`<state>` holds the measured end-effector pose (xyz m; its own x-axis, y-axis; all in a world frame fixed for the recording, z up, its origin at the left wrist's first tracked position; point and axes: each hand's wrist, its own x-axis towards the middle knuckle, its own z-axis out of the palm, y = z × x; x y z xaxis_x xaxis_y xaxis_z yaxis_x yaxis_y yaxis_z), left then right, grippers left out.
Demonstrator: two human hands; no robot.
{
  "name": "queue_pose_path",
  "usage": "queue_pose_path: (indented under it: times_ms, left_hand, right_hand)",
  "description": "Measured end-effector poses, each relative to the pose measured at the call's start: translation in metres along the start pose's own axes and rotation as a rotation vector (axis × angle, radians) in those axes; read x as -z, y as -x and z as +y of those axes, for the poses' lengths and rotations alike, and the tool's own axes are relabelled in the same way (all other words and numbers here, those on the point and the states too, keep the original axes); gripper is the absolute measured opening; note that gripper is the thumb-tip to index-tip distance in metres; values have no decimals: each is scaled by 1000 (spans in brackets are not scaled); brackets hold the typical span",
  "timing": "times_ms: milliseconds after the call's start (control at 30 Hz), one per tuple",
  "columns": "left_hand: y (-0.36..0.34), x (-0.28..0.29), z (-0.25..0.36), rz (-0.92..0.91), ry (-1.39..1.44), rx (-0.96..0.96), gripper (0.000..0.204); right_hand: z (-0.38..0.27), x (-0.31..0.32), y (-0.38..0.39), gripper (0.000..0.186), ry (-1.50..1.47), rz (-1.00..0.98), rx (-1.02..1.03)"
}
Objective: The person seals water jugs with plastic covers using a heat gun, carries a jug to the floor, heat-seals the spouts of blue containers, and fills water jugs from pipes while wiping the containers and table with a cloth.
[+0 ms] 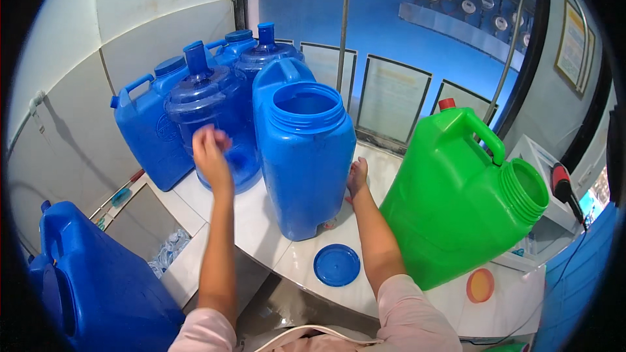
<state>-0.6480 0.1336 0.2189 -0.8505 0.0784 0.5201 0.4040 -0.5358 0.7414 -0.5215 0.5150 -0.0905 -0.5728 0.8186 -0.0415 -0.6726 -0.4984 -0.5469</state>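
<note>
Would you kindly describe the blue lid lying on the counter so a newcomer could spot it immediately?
On the white counter, find the open, wide-mouthed blue jug near the picture's centre. Just below and right of its base lies the flat, round blue lid. Its colour separates it from the orange lid farther right.

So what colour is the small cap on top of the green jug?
The small cap on the green jug is red, seen best in the head view.

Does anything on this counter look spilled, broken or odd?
Nothing stands out; I see no spill or damage. The green jug and middle blue jug are open, with a blue lid and orange lid on the counter.
</note>
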Motion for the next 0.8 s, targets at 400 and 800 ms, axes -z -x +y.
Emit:
queue_pose_path:
  times_ms: [400, 800]
  left_hand:
    - [272, 91, -43, -1525, -764, -429, 25]
    - [280, 126, -36, -1266, -1077, -308, 18]
  right_hand:
    - [-26, -84, 40, 30, 388, -135, 115]
    - [-42, -23, 333, 49, 2455, 7, 458]
